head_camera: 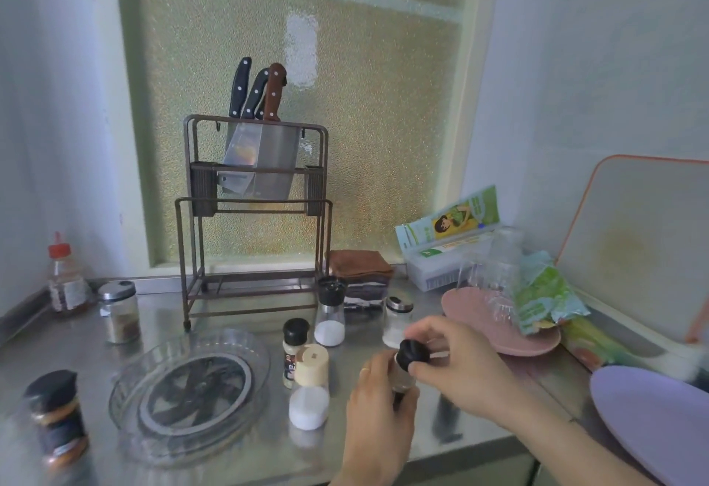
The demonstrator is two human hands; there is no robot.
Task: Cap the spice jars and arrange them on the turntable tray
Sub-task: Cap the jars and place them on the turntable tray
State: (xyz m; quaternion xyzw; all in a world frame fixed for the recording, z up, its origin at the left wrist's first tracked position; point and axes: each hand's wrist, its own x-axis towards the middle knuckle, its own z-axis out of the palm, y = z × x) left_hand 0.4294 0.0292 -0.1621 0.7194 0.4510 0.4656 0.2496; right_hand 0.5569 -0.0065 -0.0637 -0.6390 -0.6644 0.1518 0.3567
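Note:
My left hand [378, 405] grips a small glass spice jar [403, 376] above the steel counter. My right hand [456, 361] pinches the black cap [412, 351] sitting on that jar's top. The clear turntable tray [126, 405] lies to the left with nothing on it. Between tray and hands stand a beige-capped jar of white powder [310, 389], a black-capped spice bottle [293, 347] and a black-topped grinder with salt [330, 311]. A silver-lidded jar [395, 318] stands behind my right hand. Another silver-lidded jar [118, 311] and a dark jar [55, 418] stand at the left.
A knife rack [253, 217] stands at the back centre, a red-capped sauce bottle [65, 278] at the back left. A pink plate [533, 343] with upturned glasses and green packets is on the right, a lilac plate [652, 416] at the near right edge, a folded brown cloth [360, 265] behind.

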